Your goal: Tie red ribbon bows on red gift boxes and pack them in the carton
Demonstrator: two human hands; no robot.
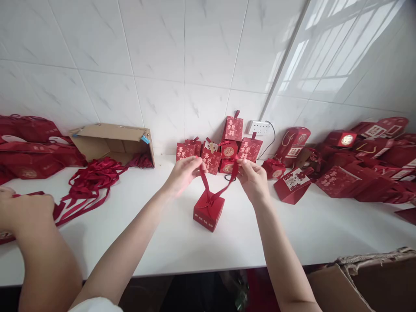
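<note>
A small red gift box (208, 213) with pale lettering on its side stands on the white table in front of me. Red ribbon (222, 190) rises from the crossing on its top in two ends, spread into a V. My left hand (186, 173) pinches one end above and left of the box. The other end is between the fingers of my right hand (251, 177), up and to the right. Both hands are closed and raised above the tabletop. Behind them, several red boxes and cards (211, 161) are grouped by the wall.
A cardboard box (112, 132) lies on its side at the back left, with a heap of red ribbons (94, 182) before it. Another person's hand (26, 212) works at far left. Red boxes (357, 169) pile up at right; an open carton (341, 288) stands lower right.
</note>
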